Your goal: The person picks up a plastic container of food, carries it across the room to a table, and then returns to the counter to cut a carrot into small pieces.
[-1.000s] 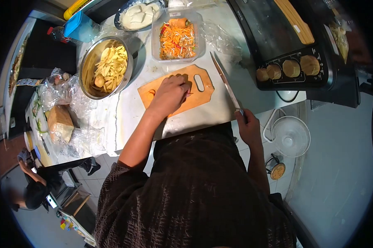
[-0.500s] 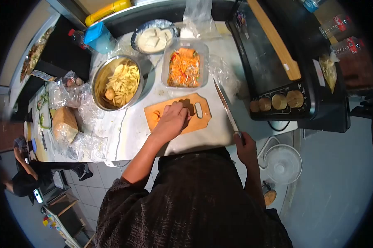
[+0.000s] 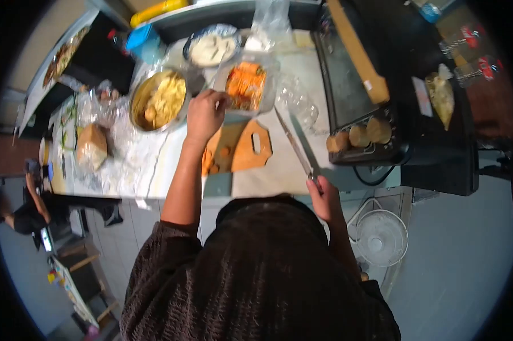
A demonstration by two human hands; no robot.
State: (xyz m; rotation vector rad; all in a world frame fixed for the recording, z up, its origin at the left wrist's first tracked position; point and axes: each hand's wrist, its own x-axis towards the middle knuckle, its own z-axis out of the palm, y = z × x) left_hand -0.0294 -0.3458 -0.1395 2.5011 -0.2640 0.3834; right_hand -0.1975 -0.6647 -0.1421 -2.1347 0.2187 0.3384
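Note:
My left hand (image 3: 206, 116) is over the near left edge of a clear plastic container (image 3: 272, 79) of shredded orange food (image 3: 244, 85); its fingers are bent together, and what they hold, if anything, is hidden. Below it, small orange pieces (image 3: 213, 169) lie at the left of the wooden cutting board (image 3: 242, 156). My right hand (image 3: 325, 198) grips the handle of a long knife (image 3: 293, 142), its blade pointing away from me over the counter, right of the board.
A metal bowl (image 3: 136, 118) of yellow strips stands left of the container, with a blue-rimmed plate (image 3: 189, 52) behind. Plastic bags (image 3: 117, 145) lie left. A black oven (image 3: 353, 108) stands right. Another person (image 3: 29, 213) is at far left; a fan (image 3: 381, 238) is lower right.
My left hand has left the cutting board and moved forward to the container's edge, uncovering orange pieces on the board. My right hand still holds the knife. The whole view has shifted slightly.

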